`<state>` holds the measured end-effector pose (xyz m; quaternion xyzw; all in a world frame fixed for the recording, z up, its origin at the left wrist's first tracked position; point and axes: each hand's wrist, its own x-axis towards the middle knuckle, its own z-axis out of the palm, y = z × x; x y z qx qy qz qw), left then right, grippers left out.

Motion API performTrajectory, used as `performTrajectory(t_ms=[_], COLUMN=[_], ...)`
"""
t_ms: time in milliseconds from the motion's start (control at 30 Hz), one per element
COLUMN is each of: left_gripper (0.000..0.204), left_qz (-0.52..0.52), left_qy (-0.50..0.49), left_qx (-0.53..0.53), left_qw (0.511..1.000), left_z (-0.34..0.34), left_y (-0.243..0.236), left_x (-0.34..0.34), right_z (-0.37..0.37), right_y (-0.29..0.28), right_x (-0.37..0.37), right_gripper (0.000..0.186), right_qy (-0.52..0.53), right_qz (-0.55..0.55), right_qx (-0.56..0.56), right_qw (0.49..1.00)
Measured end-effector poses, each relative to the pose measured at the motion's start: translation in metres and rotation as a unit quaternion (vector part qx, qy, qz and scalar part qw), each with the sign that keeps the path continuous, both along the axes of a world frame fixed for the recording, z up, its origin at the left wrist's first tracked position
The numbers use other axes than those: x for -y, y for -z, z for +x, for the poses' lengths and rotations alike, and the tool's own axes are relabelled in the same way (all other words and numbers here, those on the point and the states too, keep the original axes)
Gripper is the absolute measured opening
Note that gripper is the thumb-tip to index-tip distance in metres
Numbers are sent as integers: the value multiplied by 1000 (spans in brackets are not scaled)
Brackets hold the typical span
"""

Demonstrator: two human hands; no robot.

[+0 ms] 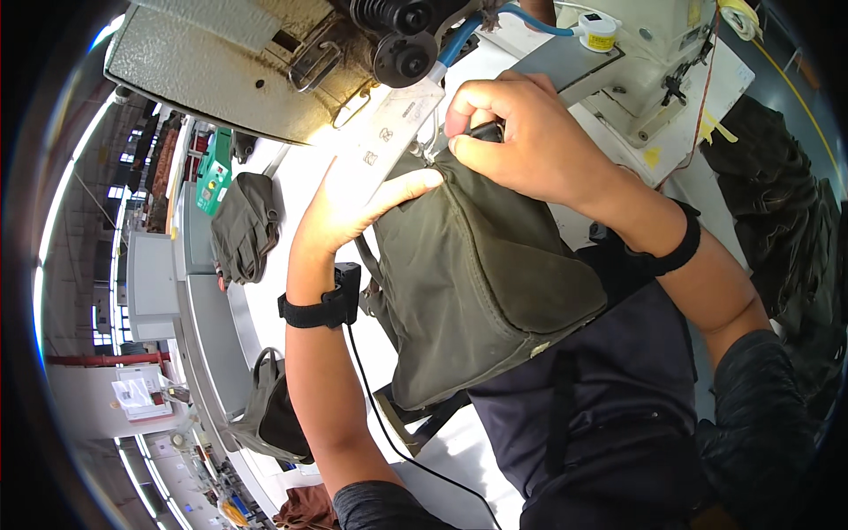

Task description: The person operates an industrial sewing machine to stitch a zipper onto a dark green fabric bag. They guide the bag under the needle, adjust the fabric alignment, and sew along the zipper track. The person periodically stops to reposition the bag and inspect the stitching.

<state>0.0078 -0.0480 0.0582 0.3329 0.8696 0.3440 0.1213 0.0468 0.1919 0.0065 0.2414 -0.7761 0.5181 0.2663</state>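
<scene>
An olive green fabric bag (pixel 459 274) with a curved stitched seam lies across my lap side, its upper end under the sewing machine (pixel 221 66). My left hand (pixel 353 199) lays its thumb on the bag's upper edge, close beside the presser foot (pixel 430 155). A pale cover plate (pixel 389 132) of the machine hides the left fingers. My right hand (pixel 530 137) is curled closed at the same edge, just right of the presser foot. Between its thumb and fingers shows a small black object (pixel 486 132), too covered to tell its kind.
Another olive bag (pixel 245 225) lies on the left worktop beside a green box (pixel 214 172); a further bag (pixel 276 411) sits nearer. Dark fabric pieces (pixel 777 212) are heaped at the right. A yellow-labelled white round container (pixel 600 34) stands at the back. A cable (pixel 380 415) trails from my left wristband.
</scene>
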Motion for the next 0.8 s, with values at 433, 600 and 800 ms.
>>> performTrajectory(t_ms=[433, 600, 800], left_gripper=[24, 51, 54], left_qz=[-24, -122, -212], left_qy=[22, 54, -182], left_qx=[-68, -194, -55], left_qw=[997, 972, 959], left_z=[-7, 2, 63], left_y=[1, -44, -84], left_x=[1, -10, -1], right_z=[4, 52, 71], right_y=[0, 11, 37], right_x=[1, 14, 26], right_gripper=[12, 18, 26], right_qy=[38, 95, -117], right_qz=[24, -31, -238], right_qx=[20, -34, 244], right_qw=[999, 994, 933])
